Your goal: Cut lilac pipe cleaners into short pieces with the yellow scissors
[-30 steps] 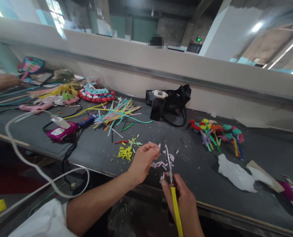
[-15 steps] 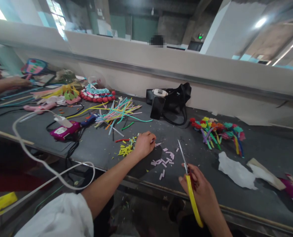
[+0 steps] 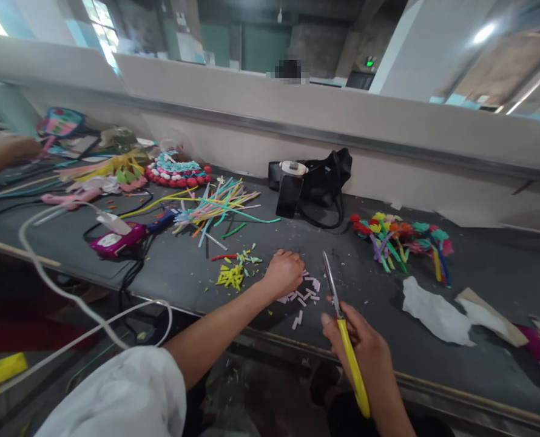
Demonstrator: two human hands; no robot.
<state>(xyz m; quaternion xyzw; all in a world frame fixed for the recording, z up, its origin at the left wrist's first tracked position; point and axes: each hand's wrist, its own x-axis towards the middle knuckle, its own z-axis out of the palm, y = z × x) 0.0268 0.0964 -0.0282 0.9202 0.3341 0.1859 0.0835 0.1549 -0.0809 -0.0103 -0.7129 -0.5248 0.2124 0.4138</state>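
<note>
My left hand (image 3: 284, 273) is closed over the table, its fingers curled down at the back edge of a scatter of short lilac pieces (image 3: 301, 297). Its fingertips are hidden, so anything pinched in them does not show. In my right hand (image 3: 367, 343) is a pair of scissors (image 3: 352, 367) with yellow handles. Their blades point away from me, nearly together, to the right of the lilac pieces. Left of my left hand lie a small heap of yellow cut pieces (image 3: 230, 277) and some pale green bits (image 3: 250, 258).
Fuzzy colored stems (image 3: 219, 203) lie in a pile behind. A black bag (image 3: 327, 185) leans near the back panel. Bunched fuzzy flowers (image 3: 397, 237) and white paper (image 3: 434, 309) are on the right. Left are a magenta power strip (image 3: 118, 240), cables and another person's hand (image 3: 13, 149).
My left hand has moved right, from beside the yellow heap to the lilac pieces. The scissors have shifted slightly left and their blades have turned a little.
</note>
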